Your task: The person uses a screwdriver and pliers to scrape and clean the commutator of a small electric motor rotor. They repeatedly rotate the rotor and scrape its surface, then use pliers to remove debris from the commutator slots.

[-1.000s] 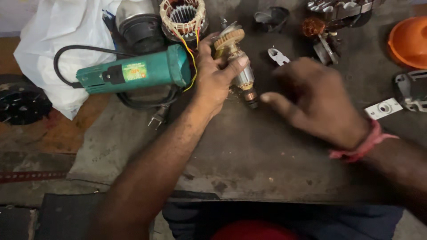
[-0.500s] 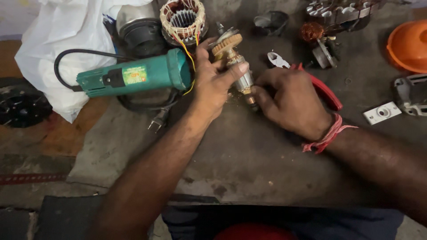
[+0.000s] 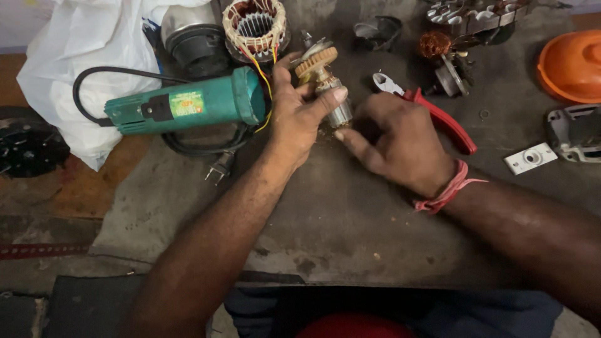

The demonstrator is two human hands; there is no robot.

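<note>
The motor armature with a brass-coloured toothed gear and steel winding core (image 3: 322, 84) lies on the grey, stained workbench top (image 3: 350, 213), just right of the nose of the green angle-grinder body (image 3: 188, 106). Its long axis runs diagonally, gear end up and to the left, far from the person, core end down and to the right, towards the hands.

The left hand (image 3: 297, 119) is the nearer one: it is clasped around the armature, thumb laid across the steel core, fingers curled behind the gear end. The grasp appears firm.

The right hand (image 3: 397, 138) sits just right of the core's lower end, fingers curled, index fingertip extended to the armature's tip, touching or nearly so; contact cannot be confirmed. It also covers the red-handled metal cutting pliers (image 3: 438, 116); whether it actually grips them I cannot tell, as the palm hides the handles. The pliers' jaws project above the knuckles, clear of the armature.

A red thread band (image 3: 447, 191) circles the right wrist.
</note>
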